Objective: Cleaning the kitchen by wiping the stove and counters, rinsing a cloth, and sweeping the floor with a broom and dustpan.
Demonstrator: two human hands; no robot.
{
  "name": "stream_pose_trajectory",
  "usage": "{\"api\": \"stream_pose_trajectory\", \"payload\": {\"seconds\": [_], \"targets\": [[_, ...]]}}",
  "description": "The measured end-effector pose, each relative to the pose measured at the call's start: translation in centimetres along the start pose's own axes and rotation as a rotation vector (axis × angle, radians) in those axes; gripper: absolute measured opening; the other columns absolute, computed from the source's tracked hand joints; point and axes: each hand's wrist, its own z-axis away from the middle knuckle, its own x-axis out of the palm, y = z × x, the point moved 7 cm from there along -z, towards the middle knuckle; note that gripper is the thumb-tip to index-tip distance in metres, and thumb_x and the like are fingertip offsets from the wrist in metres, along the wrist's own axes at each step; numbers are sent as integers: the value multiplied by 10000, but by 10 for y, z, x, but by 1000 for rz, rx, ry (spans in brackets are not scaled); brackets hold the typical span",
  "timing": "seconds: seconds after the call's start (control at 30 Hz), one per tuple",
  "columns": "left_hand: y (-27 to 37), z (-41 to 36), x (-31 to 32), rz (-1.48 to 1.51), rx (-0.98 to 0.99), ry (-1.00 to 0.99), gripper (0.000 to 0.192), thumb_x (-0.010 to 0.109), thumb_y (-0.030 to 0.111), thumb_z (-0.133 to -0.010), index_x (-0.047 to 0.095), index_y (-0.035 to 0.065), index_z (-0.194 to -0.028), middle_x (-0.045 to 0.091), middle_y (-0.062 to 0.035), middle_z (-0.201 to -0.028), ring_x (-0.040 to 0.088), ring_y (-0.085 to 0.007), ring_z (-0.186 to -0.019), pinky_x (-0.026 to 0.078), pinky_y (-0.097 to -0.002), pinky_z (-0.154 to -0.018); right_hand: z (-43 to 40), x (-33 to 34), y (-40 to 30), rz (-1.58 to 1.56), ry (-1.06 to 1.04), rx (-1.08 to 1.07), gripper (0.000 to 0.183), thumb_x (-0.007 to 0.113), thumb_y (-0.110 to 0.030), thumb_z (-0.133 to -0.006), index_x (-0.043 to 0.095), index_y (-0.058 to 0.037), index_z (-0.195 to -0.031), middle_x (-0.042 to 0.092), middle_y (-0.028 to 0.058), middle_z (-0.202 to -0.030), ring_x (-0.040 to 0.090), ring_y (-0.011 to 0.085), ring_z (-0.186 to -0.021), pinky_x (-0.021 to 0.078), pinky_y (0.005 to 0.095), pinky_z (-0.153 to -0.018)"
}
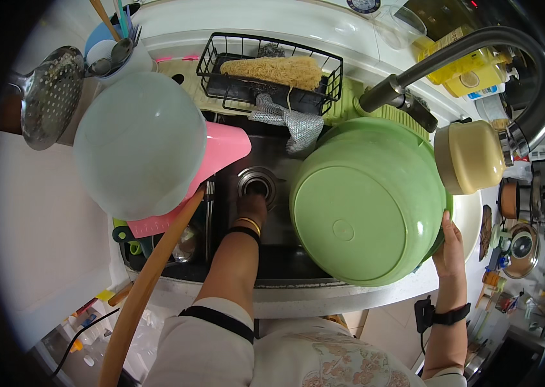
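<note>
My left hand [252, 208], with a gold bracelet at the wrist, reaches into the sink [277, 227] at the metal drain [257, 181]. Its fingers are down in the drain opening and mostly hidden. To the right, a large green plastic basin [350, 208] is tipped with its underside towards me. My right hand [449, 246] holds its right rim, thumb on the outside; the other fingers are partly hidden. Left of the drain, a pale bowl [139, 145] rests upside down over a pink plastic jug [224, 145] with a spout.
A long wooden handle [149, 280] slants past my left forearm. Behind the sink, a black wire rack [272, 72] holds a loofah [272, 70]; a silver mesh cloth [292, 121] hangs from it. The tap [475, 43] arches over the basin, with a cream filter [475, 157] attached.
</note>
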Motion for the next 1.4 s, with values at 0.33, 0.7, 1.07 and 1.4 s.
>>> {"api": "stream_pose_trajectory", "payload": {"seconds": [0.33, 0.7, 1.07, 1.4], "targets": [[6, 7, -13, 3, -23, -51, 172, 540, 139, -789, 697, 113, -854, 667, -125, -936, 641, -275, -909, 511, -388, -779, 3, 5, -2, -8, 13, -2, 370, 459, -320, -957, 537, -6, -1137, 619, 79, -1065, 593, 154, -960, 471, 296, -838], [15, 13, -52, -265, 129, 193, 179, 512, 87, -789, 689, 100, -769, 670, -119, -810, 657, -266, -797, 521, -369, -678, 9, 8, -1, -14, 34, -11, 335, 485, -319, -949, 598, -17, -1035, 646, 50, -961, 600, 103, -857, 469, 244, -783], [51, 122, -168, -189, 386, 525, 104, 608, 63, -694, 607, 72, -798, 617, -117, -801, 629, -290, -716, 505, -392, -618, 12, 16, 1, -26, -106, -69, 316, 503, -309, -941, 611, -25, -1027, 651, 27, -922, 605, 97, -797, 482, 243, -736], [85, 238, -231, -315, 493, 983, 185, 652, 141, -665, 511, 117, -783, 496, -18, -729, 560, -195, -678, 448, -333, -600, 17, 25, 5, -55, -223, -103, 284, 495, -289, -945, 605, -28, -966, 639, 9, -869, 565, 80, -771, 444, 221, -722]]}}
